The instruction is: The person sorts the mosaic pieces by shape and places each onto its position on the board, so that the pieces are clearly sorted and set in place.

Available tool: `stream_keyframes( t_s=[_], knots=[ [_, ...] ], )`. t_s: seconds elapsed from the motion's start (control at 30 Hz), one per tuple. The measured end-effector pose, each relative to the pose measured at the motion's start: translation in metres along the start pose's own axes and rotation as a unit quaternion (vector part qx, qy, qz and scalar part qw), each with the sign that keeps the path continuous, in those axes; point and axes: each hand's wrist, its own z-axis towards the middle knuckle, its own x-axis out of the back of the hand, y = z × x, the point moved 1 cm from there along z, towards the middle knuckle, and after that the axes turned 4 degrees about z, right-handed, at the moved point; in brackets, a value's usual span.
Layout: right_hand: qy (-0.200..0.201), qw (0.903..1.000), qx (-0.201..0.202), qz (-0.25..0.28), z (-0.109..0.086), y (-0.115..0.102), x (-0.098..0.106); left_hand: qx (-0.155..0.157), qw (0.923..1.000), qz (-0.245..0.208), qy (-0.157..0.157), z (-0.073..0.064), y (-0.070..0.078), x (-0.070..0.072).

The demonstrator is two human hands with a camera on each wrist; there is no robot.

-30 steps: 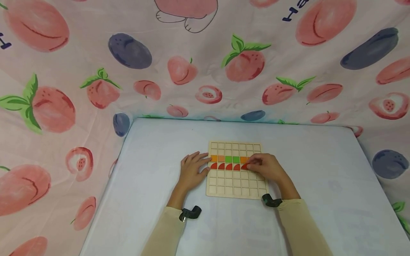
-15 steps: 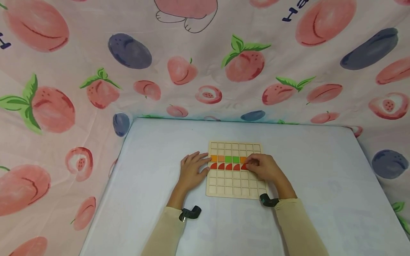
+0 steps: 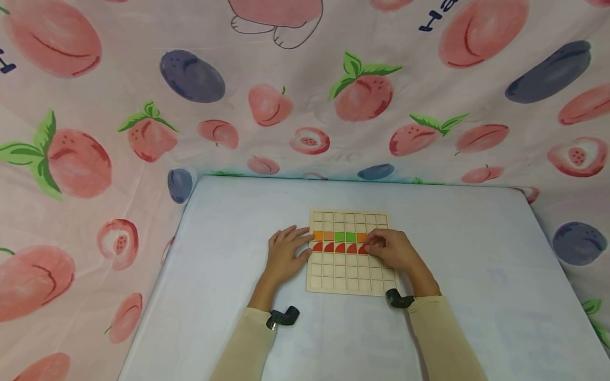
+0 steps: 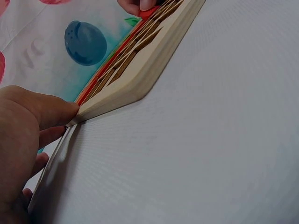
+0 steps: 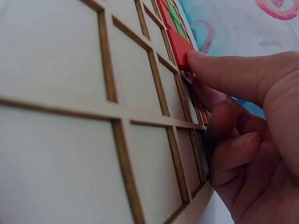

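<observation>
A square wooden grid board (image 3: pixel 351 274) lies on the table. One row of its cells holds orange and green square tiles (image 3: pixel 345 236). The row nearer the person holds red quarter-circle tiles (image 3: pixel 329 247). My left hand (image 3: pixel 286 256) lies at the board's left edge with fingers extended, the thumb and fingertips touching it. My right hand (image 3: pixel 393 248) pinches the rightmost visible red quarter-circle tile (image 5: pixel 178 49) over its cell, the thumb on its edge in the right wrist view. That hand hides the right ends of both rows.
A white cloth covers the table (image 3: pixel 476 254). Behind it and at the sides hangs a fruit-printed curtain (image 3: pixel 310 79). Dark camera mounts (image 3: pixel 284 316) sit on both wrists. Bare board cells (image 5: pixel 140 154) lie in front of and behind the tile rows.
My right hand has shifted slightly left, and the red tile it pinches has moved left and sits lower at its cell. The left hand and the board stay put.
</observation>
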Motion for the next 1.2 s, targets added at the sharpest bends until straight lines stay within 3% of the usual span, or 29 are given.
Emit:
stream_keyframes(
  t_s=[0.87,1.2],
  knots=[
    [0.011,0.9995,-0.03,-0.007,0.0,0.001,0.003,0.006,1.0,-0.001,-0.004,0.001,0.002,0.0],
    [-0.005,0.9993,-0.035,-0.011,-0.01,0.01,0.018,0.007,0.9999,0.001,-0.007,0.001,0.001,0.001]
  ],
)
